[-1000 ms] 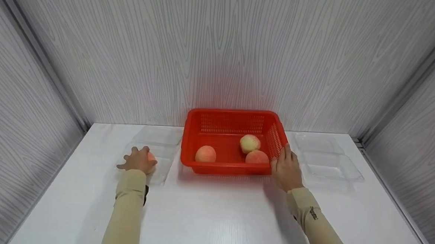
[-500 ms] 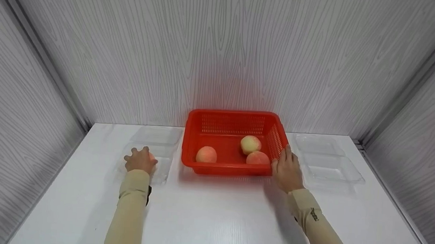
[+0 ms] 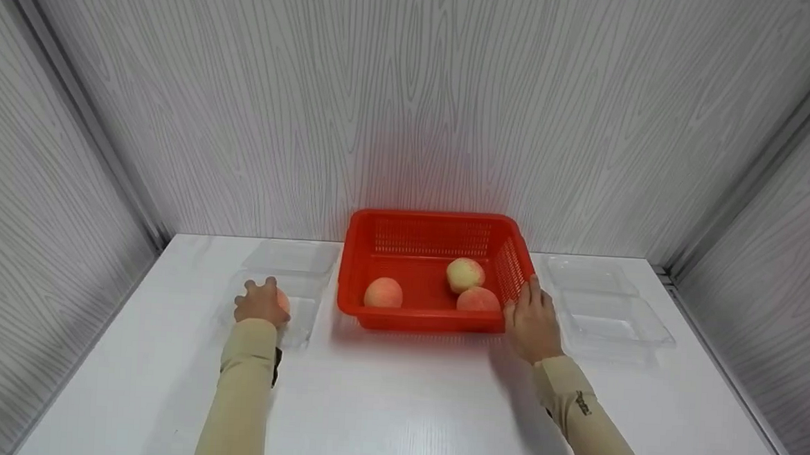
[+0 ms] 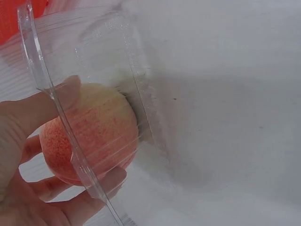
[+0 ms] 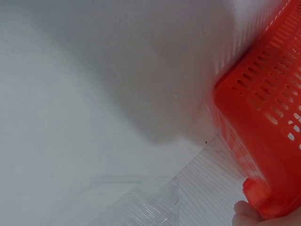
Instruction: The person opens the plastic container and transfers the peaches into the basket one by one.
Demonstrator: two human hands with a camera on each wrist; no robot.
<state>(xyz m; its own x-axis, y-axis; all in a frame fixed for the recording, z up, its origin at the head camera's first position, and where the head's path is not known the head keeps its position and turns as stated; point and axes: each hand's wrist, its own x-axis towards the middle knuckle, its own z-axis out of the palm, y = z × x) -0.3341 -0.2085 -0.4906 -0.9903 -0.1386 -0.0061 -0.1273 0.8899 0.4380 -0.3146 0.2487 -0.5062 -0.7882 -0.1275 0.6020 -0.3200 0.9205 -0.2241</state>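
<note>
Already setting one peach (image 3: 282,300) into the clear clamshell tray (image 3: 303,312) just left of the red basket (image 3: 433,223), with the left hand (image 3: 259,304) curling fingers and thumb round the fruit and lowering it past the tray's thin rim, as the left wrist view shows. Judging by that, sitting roughly a quarter of the way through: one fruit out, three peaches waiting inside the basket, one (image 3: 383,292) near its front left corner, two (image 3: 464,274) (image 3: 478,300) touching each other by its right wall. Keeping the right hand (image 3: 532,321) against the basket's front right corner, fingers lying fairly straight along the wall and steadying it rather than gripping. Leaving a second clear tray (image 3: 615,318) just right of the basket, holding nothing.

Showing a rigid, glossy plastic basket, rectangular, with slotted walls and a rolled rim. Showing thin, see-through, crinkly trays with hinged lids lying open behind them. Showing round peaches, matt and faintly fuzzy, blushing red over pale yellow. Showing a smooth white desk (image 3: 395,407) with a faint grain.
</note>
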